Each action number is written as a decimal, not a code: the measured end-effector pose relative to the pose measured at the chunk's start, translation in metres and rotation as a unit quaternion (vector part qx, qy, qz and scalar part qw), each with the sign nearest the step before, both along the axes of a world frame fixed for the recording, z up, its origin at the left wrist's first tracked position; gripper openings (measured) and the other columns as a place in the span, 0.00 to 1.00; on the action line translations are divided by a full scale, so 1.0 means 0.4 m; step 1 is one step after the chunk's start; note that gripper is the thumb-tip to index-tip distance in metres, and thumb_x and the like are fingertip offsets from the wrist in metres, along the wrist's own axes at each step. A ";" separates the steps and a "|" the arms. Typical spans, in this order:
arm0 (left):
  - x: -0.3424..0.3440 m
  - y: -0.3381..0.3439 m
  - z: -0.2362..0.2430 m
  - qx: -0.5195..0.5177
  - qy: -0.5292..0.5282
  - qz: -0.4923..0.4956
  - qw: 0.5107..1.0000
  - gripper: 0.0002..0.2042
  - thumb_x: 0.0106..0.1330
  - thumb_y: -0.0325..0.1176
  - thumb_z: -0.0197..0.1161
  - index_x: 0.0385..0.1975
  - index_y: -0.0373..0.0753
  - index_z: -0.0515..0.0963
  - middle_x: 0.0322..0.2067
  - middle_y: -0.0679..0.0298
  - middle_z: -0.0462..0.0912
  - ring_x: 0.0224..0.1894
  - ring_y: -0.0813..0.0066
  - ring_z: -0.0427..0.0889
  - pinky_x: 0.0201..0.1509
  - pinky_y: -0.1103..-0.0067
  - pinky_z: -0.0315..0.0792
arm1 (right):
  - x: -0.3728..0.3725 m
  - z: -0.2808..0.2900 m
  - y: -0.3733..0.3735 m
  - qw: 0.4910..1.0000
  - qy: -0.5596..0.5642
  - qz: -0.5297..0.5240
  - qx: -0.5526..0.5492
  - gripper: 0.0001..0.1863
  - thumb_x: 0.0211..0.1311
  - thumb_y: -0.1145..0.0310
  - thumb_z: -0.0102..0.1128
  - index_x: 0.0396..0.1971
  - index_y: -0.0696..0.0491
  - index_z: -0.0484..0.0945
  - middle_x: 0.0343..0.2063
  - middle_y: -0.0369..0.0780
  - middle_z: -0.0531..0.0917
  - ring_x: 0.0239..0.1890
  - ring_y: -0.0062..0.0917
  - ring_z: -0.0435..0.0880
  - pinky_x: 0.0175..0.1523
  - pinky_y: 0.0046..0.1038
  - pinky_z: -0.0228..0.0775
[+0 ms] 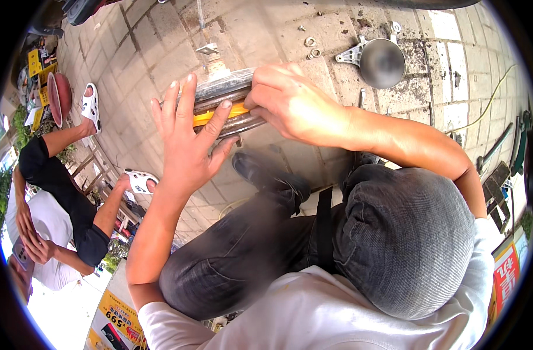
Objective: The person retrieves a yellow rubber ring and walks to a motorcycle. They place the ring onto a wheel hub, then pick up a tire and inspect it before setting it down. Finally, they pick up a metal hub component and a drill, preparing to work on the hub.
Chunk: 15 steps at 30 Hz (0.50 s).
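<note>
Surface: we see a paved floor (155,44) | Upper right: a round metal part (383,64) with bracket arms, beside dark stains (417,71) | Left of it: metal rings (310,42) and a small bolt (302,28) | Right: a thin yellow-green cable (489,106)

The right hand (294,106) pinches a yellow strip (238,109) on a wheel (227,87), the left hand (187,137) spread across it.
</note>
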<state>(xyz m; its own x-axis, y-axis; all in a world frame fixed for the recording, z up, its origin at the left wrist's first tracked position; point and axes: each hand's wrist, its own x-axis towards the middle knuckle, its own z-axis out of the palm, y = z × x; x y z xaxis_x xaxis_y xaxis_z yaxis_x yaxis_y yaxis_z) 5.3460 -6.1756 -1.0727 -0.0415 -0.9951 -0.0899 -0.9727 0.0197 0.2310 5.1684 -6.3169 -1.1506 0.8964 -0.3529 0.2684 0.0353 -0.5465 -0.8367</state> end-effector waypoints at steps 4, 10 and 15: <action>-0.002 -0.003 0.002 -0.005 0.019 0.024 1.000 0.26 0.45 0.31 0.70 0.51 0.50 0.80 0.65 0.51 0.61 0.70 0.44 0.52 0.70 0.46 0.40 | 0.001 0.000 -0.005 1.000 0.006 0.009 0.017 0.11 0.55 0.71 0.54 0.38 0.54 0.79 0.35 0.39 0.75 0.44 0.33 0.75 0.48 0.36 0.61; 0.006 -0.012 0.003 -0.011 0.077 0.048 0.996 0.22 0.42 0.25 0.67 0.42 0.46 0.81 0.57 0.56 0.69 0.69 0.45 0.56 0.70 0.47 0.40 | -0.011 0.015 0.004 0.999 0.036 0.029 0.004 0.22 0.58 0.71 0.52 0.54 0.50 0.77 0.35 0.38 0.73 0.45 0.30 0.73 0.52 0.35 0.58; -0.003 -0.013 0.005 -0.012 0.078 0.061 0.995 0.21 0.41 0.25 0.67 0.41 0.43 0.81 0.57 0.56 0.69 0.68 0.45 0.57 0.70 0.48 0.40 | -0.020 0.010 0.015 0.999 0.028 0.037 0.000 0.24 0.57 0.74 0.53 0.56 0.50 0.77 0.37 0.38 0.71 0.47 0.29 0.71 0.53 0.36 0.56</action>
<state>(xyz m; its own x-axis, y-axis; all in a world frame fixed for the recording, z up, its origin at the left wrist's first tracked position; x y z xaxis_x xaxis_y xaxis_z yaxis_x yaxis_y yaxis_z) 5.3449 -6.1806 -1.0707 0.0683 -0.9954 -0.0673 -0.9205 -0.0889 0.3805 5.1604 -6.3108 -1.1464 0.9335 -0.2847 0.2179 0.0297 -0.5443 -0.8384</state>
